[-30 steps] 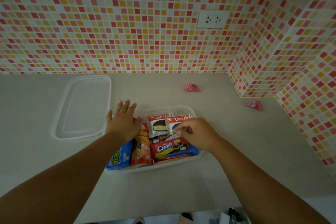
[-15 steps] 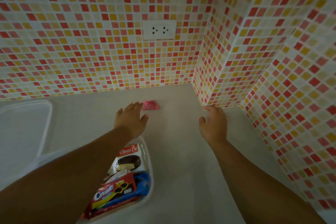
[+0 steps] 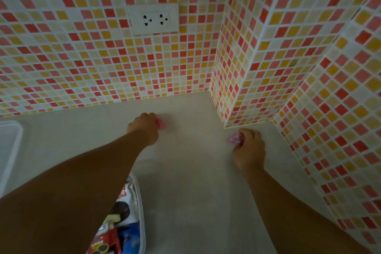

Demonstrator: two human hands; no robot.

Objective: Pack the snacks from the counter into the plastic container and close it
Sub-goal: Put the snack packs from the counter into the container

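Observation:
My left hand (image 3: 144, 128) is stretched far out over the counter, fingers curled round a small pink wrapped snack (image 3: 160, 123) whose end sticks out to the right. My right hand (image 3: 249, 146) grips a second pink snack (image 3: 235, 138) near the foot of the tiled corner. The clear plastic container (image 3: 141, 208) sits at the bottom under my left forearm, holding several snack packs, among them a Choco Pie pack (image 3: 123, 210) and a red cream-biscuit pack (image 3: 105, 241). The container's lid (image 3: 10, 150) lies at the left edge.
The beige counter (image 3: 189, 181) runs to a mosaic tiled wall with a white double socket (image 3: 153, 19). A tiled pillar corner (image 3: 226, 109) juts onto the counter at the right, with more tiled wall along the right side.
Both hands left the container and reached outward. The left hand closed on the pink snack by the wall, the right hand on the one by the pillar. The view swung right.

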